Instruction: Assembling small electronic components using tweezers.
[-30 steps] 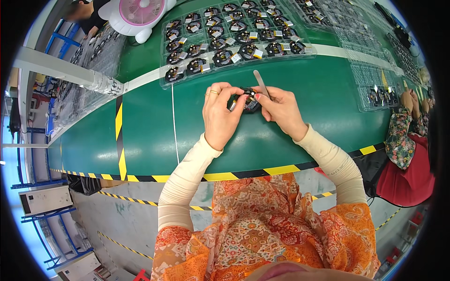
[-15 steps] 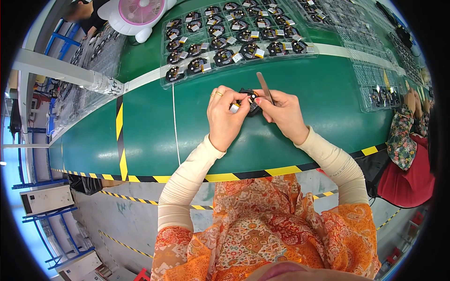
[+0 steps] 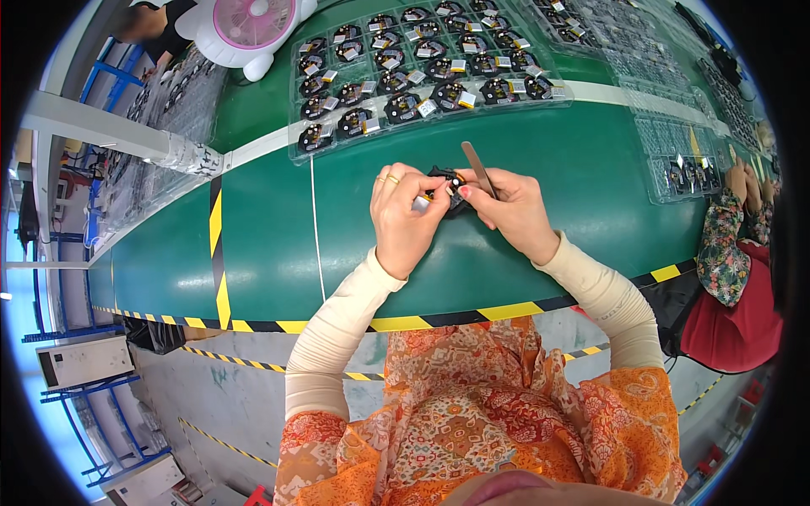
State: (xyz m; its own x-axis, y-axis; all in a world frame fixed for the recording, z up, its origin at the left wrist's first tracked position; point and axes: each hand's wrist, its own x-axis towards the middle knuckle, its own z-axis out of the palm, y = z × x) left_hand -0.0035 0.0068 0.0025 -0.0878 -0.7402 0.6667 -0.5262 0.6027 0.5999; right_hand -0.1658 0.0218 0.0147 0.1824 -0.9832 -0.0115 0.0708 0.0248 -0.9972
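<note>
Left forearm (image 3: pixel 336 325) slants up and rightward, right forearm (image 3: pixel 603 291) up and leftward. Left hand (image 3: pixel 403 221): fingers curled, thumb and index drawn into a pinch. Right hand (image 3: pixel 516 211): fingers bent, thumb pointing inward. Thumb tips near each other, hands about level.

Right hand (image 3: pixel 516 209) — drawn slightly back, metal tool (image 3: pixel 478 169) too

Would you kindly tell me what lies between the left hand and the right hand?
In the head view, a black part lies between the left hand and the right hand, at the fingertips of both.
</note>
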